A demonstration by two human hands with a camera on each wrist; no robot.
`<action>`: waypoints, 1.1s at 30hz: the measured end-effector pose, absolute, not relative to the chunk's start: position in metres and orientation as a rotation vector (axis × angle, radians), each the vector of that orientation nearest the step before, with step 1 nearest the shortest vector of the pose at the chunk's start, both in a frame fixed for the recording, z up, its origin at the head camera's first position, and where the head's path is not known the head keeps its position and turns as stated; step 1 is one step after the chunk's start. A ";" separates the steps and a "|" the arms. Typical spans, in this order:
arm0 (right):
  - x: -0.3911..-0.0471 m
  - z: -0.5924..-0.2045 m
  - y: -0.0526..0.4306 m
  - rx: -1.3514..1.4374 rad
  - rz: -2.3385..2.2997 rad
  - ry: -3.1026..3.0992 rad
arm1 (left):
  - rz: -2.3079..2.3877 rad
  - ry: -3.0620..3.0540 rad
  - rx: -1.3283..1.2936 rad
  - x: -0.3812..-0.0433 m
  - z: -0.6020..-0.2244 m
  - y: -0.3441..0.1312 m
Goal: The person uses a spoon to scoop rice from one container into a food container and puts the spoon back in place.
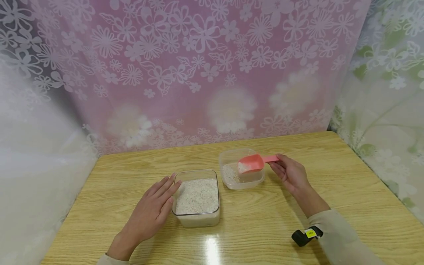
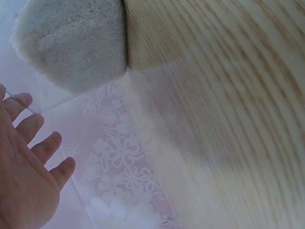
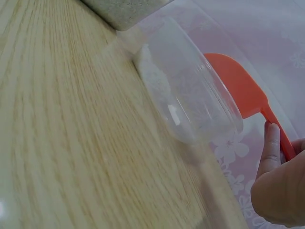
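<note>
My right hand grips the handle of a pink-red scoop, which hangs over a clear plastic tub. White grains that look like rice lie at the scoop's front edge, and a thin heap of them lies on the left of the tub's floor. My left hand has its fingers extended and touches the left rim of a square clear container. That container is filled well up with rice. In the right wrist view, the scoop shows above the tub's rim, and the fingers are around its handle.
Both containers stand on a wood-grain table, the tub behind and to the right of the filled container. A flowered pink curtain hangs along the table's back edge, with pale curtains on both sides. A black strap circles the right sleeve.
</note>
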State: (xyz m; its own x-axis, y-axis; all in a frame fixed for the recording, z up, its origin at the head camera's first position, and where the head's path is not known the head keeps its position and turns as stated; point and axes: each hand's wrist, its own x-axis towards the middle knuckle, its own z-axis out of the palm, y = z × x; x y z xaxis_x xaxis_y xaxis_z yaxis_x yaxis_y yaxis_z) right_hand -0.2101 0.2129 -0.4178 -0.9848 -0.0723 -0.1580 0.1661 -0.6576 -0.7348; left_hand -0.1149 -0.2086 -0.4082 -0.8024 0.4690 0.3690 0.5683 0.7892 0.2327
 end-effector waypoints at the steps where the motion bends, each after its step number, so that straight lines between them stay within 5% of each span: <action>1: -0.210 -0.418 0.213 0.171 -2.737 1.243 | -0.476 -2.685 -0.798 -0.115 -0.408 -0.209; 33: -0.215 -0.407 0.209 0.189 -2.596 1.576 | -0.281 -2.717 -0.813 -0.115 -0.398 -0.210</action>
State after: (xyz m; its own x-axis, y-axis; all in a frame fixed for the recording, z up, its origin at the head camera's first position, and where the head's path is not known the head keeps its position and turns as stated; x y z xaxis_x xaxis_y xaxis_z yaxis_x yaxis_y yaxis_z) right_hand -0.2146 0.2090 -0.4068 -0.9875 -0.0198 -0.1564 0.1479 -0.4599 -0.8756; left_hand -0.1153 -0.2105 -0.3984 -0.7983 0.5043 0.3293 0.5610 0.8215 0.1020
